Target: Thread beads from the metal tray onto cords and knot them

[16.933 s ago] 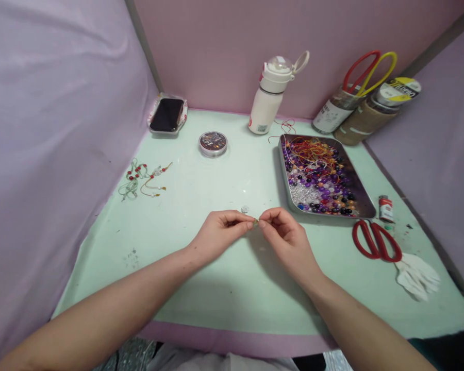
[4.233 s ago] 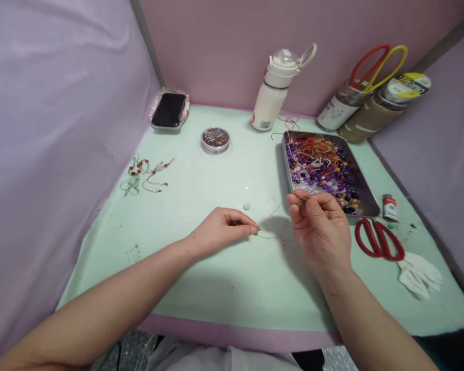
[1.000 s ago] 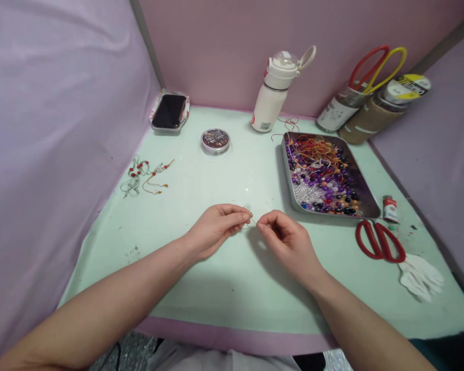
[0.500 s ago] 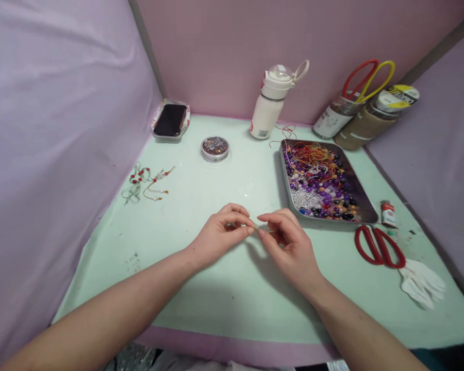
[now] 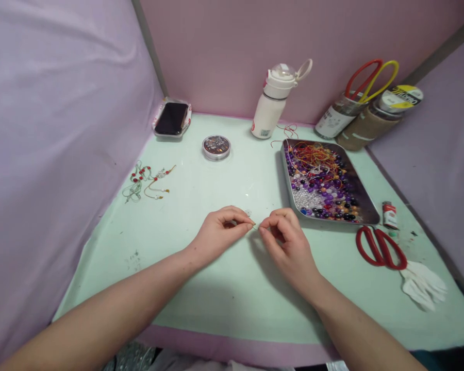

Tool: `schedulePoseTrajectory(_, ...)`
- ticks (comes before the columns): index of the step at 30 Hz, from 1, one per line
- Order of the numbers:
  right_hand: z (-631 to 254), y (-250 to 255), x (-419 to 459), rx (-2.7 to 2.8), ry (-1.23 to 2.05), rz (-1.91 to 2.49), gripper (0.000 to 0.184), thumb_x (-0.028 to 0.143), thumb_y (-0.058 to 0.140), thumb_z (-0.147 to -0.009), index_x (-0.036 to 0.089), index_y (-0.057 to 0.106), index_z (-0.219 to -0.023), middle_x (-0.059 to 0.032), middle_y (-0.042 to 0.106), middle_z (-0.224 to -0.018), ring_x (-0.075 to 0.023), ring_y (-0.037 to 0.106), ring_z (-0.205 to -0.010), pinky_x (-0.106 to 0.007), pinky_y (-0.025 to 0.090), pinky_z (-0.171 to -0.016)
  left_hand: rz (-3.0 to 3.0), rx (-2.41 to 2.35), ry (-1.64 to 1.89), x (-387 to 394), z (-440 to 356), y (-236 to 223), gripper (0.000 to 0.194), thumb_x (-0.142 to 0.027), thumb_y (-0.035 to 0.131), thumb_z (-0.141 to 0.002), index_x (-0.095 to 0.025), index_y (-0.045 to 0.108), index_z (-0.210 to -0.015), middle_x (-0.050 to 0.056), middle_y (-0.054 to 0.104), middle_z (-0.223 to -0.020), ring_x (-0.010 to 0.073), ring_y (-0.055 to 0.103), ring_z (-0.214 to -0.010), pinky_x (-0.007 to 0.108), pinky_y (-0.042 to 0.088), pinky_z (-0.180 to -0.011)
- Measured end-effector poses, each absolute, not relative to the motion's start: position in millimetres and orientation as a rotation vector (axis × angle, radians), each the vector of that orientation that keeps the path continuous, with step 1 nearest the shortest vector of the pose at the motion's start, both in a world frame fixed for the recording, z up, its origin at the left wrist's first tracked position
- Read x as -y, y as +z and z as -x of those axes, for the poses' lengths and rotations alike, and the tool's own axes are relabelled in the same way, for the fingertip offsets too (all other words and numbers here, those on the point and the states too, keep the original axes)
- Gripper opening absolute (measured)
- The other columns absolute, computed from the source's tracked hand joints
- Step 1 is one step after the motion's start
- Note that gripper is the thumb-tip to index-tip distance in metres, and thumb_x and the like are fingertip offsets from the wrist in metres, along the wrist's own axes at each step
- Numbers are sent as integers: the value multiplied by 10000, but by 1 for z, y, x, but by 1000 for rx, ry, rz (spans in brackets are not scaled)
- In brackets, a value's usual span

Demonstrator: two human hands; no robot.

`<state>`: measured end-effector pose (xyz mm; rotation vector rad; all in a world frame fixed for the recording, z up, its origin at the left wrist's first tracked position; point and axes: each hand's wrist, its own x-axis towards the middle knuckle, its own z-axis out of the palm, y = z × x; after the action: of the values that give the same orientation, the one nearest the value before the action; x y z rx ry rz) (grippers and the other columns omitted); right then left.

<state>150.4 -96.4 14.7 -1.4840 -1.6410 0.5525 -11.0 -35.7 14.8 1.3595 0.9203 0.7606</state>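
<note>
My left hand (image 5: pixel 223 230) pinches a thin greenish-gold cord (image 5: pixel 256 226) between thumb and index finger. Close by on the right, my right hand (image 5: pixel 284 237) is closed too, its thumb and fingertips on the same cord. Only a short bit of the cord shows in the narrow gap between the fingertips; the rest is hidden by the hands. Just beyond the left fingertips lies a small clear bead or charm (image 5: pixel 248 212), partly covered. A metal tray (image 5: pixel 358 196) of mixed beads and tangled threads is behind my right hand.
Red-handled scissors (image 5: pixel 382 248), a white glove-like cloth (image 5: pixel 423 286) and a red lighter (image 5: pixel 390 215) lie at right. A beaded green cord (image 5: pixel 139 178) rests at left. Behind stand a round case (image 5: pixel 216 147), phone (image 5: pixel 172 118), white bottle (image 5: pixel 269 111) and jars (image 5: pixel 334 121).
Seconds ago my right hand was raised near the tray, drawing the cord out. It came back down beside my left hand. Since half a second ago the fingertips have moved slightly apart.
</note>
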Motion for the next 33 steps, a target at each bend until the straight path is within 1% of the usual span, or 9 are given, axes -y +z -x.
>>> schedulePoseTrajectory(5, -151, 13, 98, 1646, 537, 1493, 90, 127, 471, -880, 205, 493, -843, -29, 427, -906, -136, 464, -753, -264, 382, -605, -1375, -992, 782, 36, 9, 16, 52, -154, 661, -709, -163, 704, -681, 46, 644, -824, 146, 594, -804, 277, 447, -741)
schedulePoseTrajectory(12, -156, 18, 98, 1556, 534, 1483, 93, 152, 435, -911, 212, 459, -844, -32, 412, -922, -136, 437, -746, -266, 361, -607, -1299, -1040, 816, 31, 13, 19, 62, -180, 667, -712, -166, 696, -658, 42, 656, -828, 144, 598, -804, 278, 445, -754)
schedulePoseTrajectory(20, -156, 23, 101, 1460, 949, 1283, 139, 212, 413, -937, 212, 454, -804, -28, 425, -875, -159, 442, -815, -294, 375, -710, -1263, -1047, 772, 28, 14, 19, 64, -221, 685, -708, -173, 701, -668, 41, 663, -834, 152, 587, -806, 290, 424, -771)
schedulePoseTrajectory(23, -156, 22, 101, 1391, 1055, 1253, 129, 245, 435, -933, 212, 469, -814, -29, 432, -893, -154, 441, -798, -283, 375, -675, -1248, -1053, 767, 28, 14, 18, 69, -232, 687, -706, -175, 701, -669, 39, 663, -838, 153, 579, -811, 287, 416, -772)
schedulePoseTrajectory(25, -157, 20, 100, 1310, 1124, 1241, 125, 274, 450, -930, 212, 470, -822, -23, 439, -904, -133, 431, -727, -270, 375, -626, -1224, -1030, 760, 27, 15, 18, 73, -237, 686, -708, -175, 700, -672, 35, 663, -844, 149, 570, -814, 280, 411, -774)
schedulePoseTrajectory(27, -159, 19, 97, 1216, 1161, 1278, 124, 301, 462, -927, 216, 464, -836, -9, 452, -866, -114, 409, -643, -259, 368, -578, -1162, -981, 713, 26, 17, 20, 82, -252, 697, -705, -172, 701, -686, 30, 657, -841, 135, 550, -777, 269, 407, -742)
schedulePoseTrajectory(30, -162, 16, 94, 1191, 1042, 1457, 104, 313, 482, -916, 221, 478, -867, 14, 469, -764, -116, 414, -594, -260, 370, -556, -1045, -911, 596, 25, 20, 22, 134, -291, 734, -682, -165, 706, -720, 20, 632, -802, 104, 491, -677, 248, 382, -650)
schedulePoseTrajectory(31, -162, 16, 94, 1235, 944, 1515, 92, 307, 483, -914, 220, 494, -888, 8, 491, -769, -129, 451, -629, -268, 390, -585, -1031, -902, 571, 25, 21, 22, 151, -301, 742, -678, -163, 706, -726, 18, 626, -790, 98, 476, -658, 245, 373, -633)
schedulePoseTrajectory(33, -162, 16, 94, 1358, 727, 1552, 108, 293, 458, -924, 214, 529, -947, -32, 554, -880, -166, 532, -796, -302, 435, -709, -1064, -889, 565, 26, 21, 22, 158, -310, 737, -688, -161, 705, -729, 18, 624, -787, 100, 484, -667, 249, 380, -647)
